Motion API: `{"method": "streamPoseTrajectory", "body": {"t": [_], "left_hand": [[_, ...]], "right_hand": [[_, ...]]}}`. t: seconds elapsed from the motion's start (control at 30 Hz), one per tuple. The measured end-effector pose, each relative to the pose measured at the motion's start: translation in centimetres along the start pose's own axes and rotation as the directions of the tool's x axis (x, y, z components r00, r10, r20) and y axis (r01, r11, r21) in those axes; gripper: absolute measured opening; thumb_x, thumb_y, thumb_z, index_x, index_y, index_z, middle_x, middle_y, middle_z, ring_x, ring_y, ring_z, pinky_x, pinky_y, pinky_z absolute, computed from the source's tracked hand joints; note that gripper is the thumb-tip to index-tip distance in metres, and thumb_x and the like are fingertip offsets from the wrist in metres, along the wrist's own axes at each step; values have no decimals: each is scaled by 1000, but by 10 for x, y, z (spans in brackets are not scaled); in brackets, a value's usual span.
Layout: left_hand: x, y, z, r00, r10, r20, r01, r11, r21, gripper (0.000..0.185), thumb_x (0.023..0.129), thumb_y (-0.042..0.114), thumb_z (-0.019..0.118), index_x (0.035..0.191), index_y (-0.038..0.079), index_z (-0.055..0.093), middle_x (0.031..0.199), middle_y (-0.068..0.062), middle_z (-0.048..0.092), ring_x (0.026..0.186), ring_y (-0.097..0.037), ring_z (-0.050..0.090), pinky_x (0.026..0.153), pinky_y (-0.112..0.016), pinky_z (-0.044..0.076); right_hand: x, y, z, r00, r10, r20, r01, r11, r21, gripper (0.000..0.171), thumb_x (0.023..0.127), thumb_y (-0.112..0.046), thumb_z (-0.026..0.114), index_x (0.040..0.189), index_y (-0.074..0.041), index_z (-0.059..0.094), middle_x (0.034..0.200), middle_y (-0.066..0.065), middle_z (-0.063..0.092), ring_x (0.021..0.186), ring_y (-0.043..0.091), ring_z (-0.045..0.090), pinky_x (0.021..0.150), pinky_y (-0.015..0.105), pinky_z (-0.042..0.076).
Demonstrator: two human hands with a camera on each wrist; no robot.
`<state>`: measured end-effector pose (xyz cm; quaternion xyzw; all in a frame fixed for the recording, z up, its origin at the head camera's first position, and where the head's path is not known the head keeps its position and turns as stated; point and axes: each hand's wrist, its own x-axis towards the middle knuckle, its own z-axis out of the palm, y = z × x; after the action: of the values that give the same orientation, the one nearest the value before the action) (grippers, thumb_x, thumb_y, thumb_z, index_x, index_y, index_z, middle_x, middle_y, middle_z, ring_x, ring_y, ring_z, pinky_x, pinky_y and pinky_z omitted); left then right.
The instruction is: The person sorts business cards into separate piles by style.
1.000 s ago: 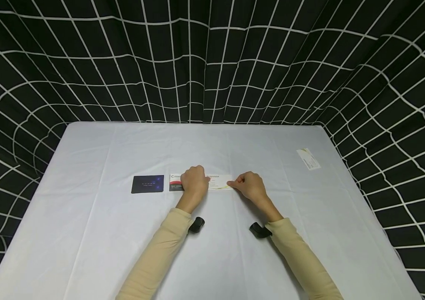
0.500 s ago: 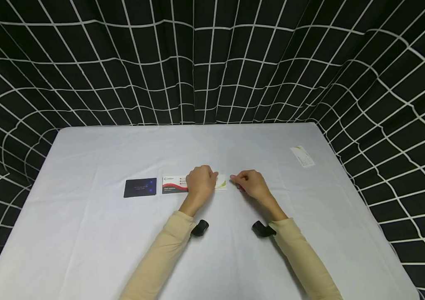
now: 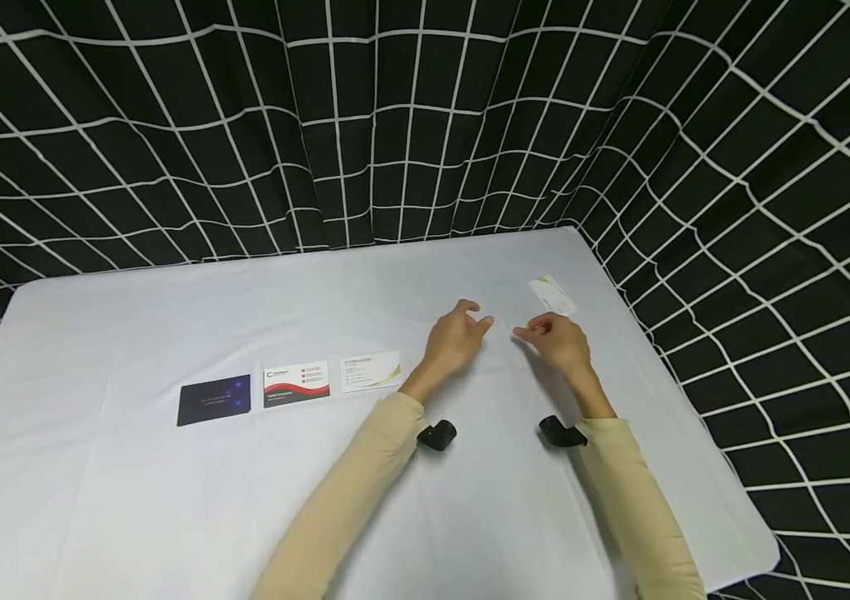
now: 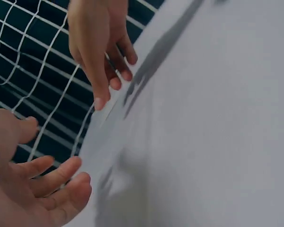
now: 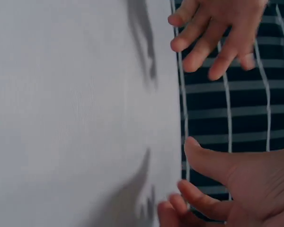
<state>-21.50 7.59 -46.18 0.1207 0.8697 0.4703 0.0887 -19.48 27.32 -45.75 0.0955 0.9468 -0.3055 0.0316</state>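
Note:
In the head view my left hand [image 3: 455, 340] hovers over the right half of the table, thumb and fingers apart with nothing between them. To its right, my right hand [image 3: 562, 343] is just short of a white business card [image 3: 553, 295] with a gold corner, lying tilted. The right wrist view has my right thumb [image 5: 206, 161] and curved fingers spread apart, holding nothing. Left of the hands three business cards lie in a row: a dark blue one [image 3: 213, 401], a white, red and black one [image 3: 296, 384], and a white one [image 3: 370, 372] with gold curves.
A white cloth covers the table [image 3: 170, 508]. Dark curtains [image 3: 365, 125] with a white grid stand along its back and right sides. A black wrist camera [image 3: 437, 435] is on the left sleeve, another [image 3: 562, 432] on the right.
Both hands have left the white card in the row and moved right and farther back, toward the tilted card. The left fingers have opened out. The head view has turned right.

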Motion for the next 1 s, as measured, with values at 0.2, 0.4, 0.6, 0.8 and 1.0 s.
{"method": "streamPoseTrajectory", "body": {"t": [0.2,0.4,0.6,0.8,1.0], "left_hand": [[34,20,29,998,10,63,-3,993,-119,48,103,36,50,139,5,48,124,-15,64,113,-28,61,95,-40,48],[60,22,49,993,-11,121,21,996,-85,52,104,35,45,146,4,41,146,-14,47,136,-29,43,110,-41,35],[77,24,62,984,-31,176,50,993,-107,59,105,34,42,153,4,27,158,-13,29,145,-27,27,117,-38,23],[89,32,70,986,-45,162,66,990,-125,62,105,35,44,155,4,24,155,-15,34,143,-28,32,115,-37,28],[92,34,72,992,-117,37,117,993,-8,40,101,33,55,131,7,59,114,-9,69,91,-20,67,77,-32,54]], "right_hand": [[25,29,-16,983,94,-158,-107,992,-72,61,87,-39,73,126,6,57,116,31,59,103,45,58,83,55,47],[41,34,-17,991,112,-79,-123,979,-160,67,84,-36,77,127,11,55,118,30,60,106,45,57,85,54,47],[54,38,-23,995,96,0,-95,983,-156,56,78,-27,83,116,9,63,108,23,64,91,34,58,74,43,47],[68,52,-37,1000,-13,-22,13,999,40,35,84,-12,78,109,9,65,93,19,66,73,15,57,63,24,44],[71,63,-41,999,-39,-1,37,944,328,39,91,-14,71,119,10,62,81,-3,68,65,-2,59,58,16,50]]}}
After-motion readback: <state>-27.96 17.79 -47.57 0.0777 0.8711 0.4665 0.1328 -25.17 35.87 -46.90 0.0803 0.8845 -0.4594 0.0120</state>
